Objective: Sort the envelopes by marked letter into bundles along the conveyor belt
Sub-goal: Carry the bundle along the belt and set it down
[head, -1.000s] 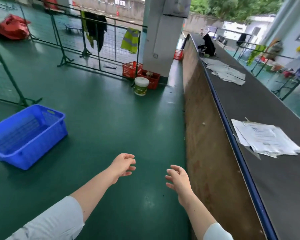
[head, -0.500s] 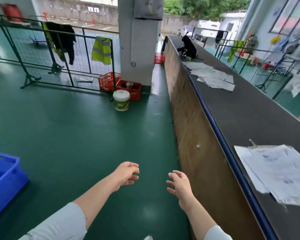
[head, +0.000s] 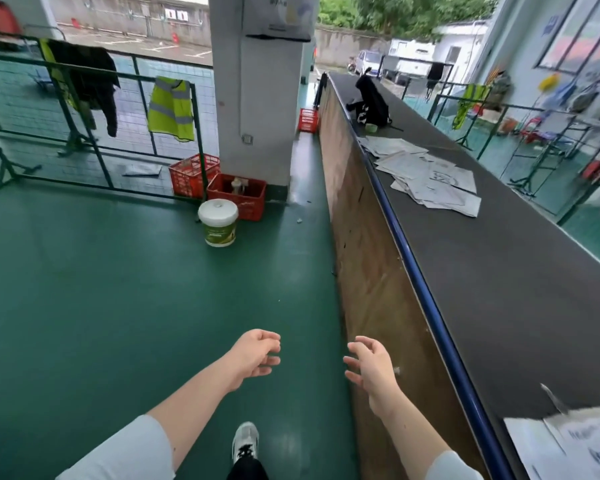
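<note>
A long dark conveyor belt [head: 492,271] with a blue edge rail runs along my right side. One bundle of white envelopes [head: 575,445] lies on it at the bottom right, partly cut off by the frame. Farther along the belt lies a looser spread of envelopes [head: 430,174]. My left hand [head: 255,355] and my right hand [head: 369,367] hang in front of me over the green floor, left of the belt. Both hold nothing, with fingers loosely curled.
A white bucket [head: 218,221] and red crates [head: 238,195] stand by a grey pillar [head: 260,98] ahead. Green fencing [head: 94,133] with hung clothes and a yellow vest closes the left. A black bag [head: 371,103] sits far down the belt. My shoe [head: 245,441] is on the floor.
The view has moved forward along the belt: the near envelope bundle slid to the bottom right corner, the blue basket left the frame, and the far pile, bucket and pillar came closer. My hands stay empty.
</note>
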A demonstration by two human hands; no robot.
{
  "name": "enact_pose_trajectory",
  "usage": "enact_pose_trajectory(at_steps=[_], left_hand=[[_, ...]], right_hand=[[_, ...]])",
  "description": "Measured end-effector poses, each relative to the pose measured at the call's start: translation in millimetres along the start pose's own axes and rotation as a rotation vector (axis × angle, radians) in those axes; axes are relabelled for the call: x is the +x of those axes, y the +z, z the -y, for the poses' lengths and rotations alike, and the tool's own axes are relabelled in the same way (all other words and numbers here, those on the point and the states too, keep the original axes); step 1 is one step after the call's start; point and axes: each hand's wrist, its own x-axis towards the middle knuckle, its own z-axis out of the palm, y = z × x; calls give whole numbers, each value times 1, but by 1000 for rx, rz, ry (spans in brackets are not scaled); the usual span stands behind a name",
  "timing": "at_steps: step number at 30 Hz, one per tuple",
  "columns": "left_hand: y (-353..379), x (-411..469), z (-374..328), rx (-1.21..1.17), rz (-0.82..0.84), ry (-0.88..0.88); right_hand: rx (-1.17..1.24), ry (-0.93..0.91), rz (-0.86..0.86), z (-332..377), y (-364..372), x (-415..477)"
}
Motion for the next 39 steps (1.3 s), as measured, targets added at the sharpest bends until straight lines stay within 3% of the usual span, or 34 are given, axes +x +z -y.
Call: enact_pose_trajectory(at_steps=[14, 22, 29, 39], left_hand=[[24, 309, -245, 137, 152, 98], [34, 448, -335, 166, 185, 70], [57, 603, -456, 150, 160, 80], [82, 750, -561, 157, 166, 24]], right_hand=[[77, 11, -213, 190, 48, 290], [75, 47, -227, 254, 74, 442], [68, 3, -177, 357, 88, 629], [52, 1, -152, 446, 93, 788]])
